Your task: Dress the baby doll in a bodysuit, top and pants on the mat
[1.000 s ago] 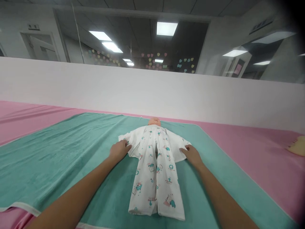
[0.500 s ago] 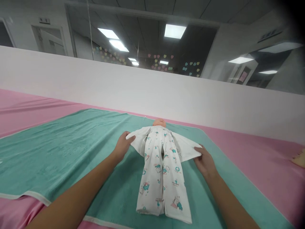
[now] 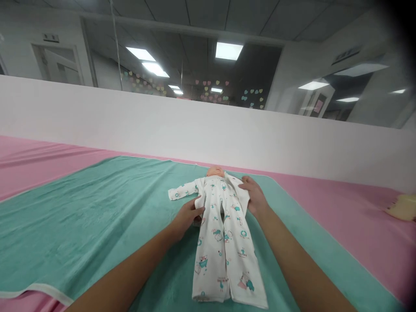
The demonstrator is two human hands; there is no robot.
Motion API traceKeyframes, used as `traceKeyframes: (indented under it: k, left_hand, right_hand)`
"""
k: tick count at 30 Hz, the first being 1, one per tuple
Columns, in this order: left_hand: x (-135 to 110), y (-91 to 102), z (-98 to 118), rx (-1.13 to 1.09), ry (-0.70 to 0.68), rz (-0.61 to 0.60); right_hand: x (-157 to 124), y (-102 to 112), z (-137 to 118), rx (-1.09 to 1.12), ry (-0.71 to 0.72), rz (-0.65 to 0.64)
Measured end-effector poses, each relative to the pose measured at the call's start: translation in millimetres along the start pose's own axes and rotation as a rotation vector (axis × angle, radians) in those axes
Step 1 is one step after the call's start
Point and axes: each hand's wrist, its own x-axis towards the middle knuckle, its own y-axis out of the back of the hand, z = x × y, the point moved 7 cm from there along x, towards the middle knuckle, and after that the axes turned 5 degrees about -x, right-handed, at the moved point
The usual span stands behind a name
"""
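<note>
A baby doll point(image 3: 215, 171) lies on its back on a teal towel point(image 3: 81, 216), with only its head showing above a white sleepsuit point(image 3: 224, 255) printed with small teal and pink figures. The suit's legs stretch toward me, and its left-hand sleeve point(image 3: 182, 191) lies spread out. My left hand point(image 3: 186, 218) grips the front flap's edge at the doll's middle. Up near the doll's shoulder, my right hand point(image 3: 255, 197) holds the other flap, which is folded inward. The doll's body is hidden under the cloth.
The towel lies on a pink sheet point(image 3: 341, 216), with a white partition point(image 3: 208, 134) along its far side. Beyond stands glass with heart stickers point(image 3: 211, 89). A pale yellow item point(image 3: 403, 208) rests on the sheet at the right edge.
Both hands have moved inward and up toward the doll's chest, carrying the suit's flaps in over its body. The left-hand sleeve now shows spread out.
</note>
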Motion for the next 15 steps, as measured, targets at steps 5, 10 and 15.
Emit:
traceKeyframes:
  k: [5,10,15]
  left_hand:
    - [-2,-3.2,1,-0.026,0.033,-0.004]
    - [-2,-6.9,2,-0.035,-0.002,-0.03]
    - [-1,-7.2,0,-0.045,0.001,-0.005]
  right_hand:
    - [-30,-62,6,-0.83,0.167,-0.09]
    - [-66,-93,25,-1.325,0.275,-0.268]
    - [-80,-91,12,-1.147,0.328,-0.318]
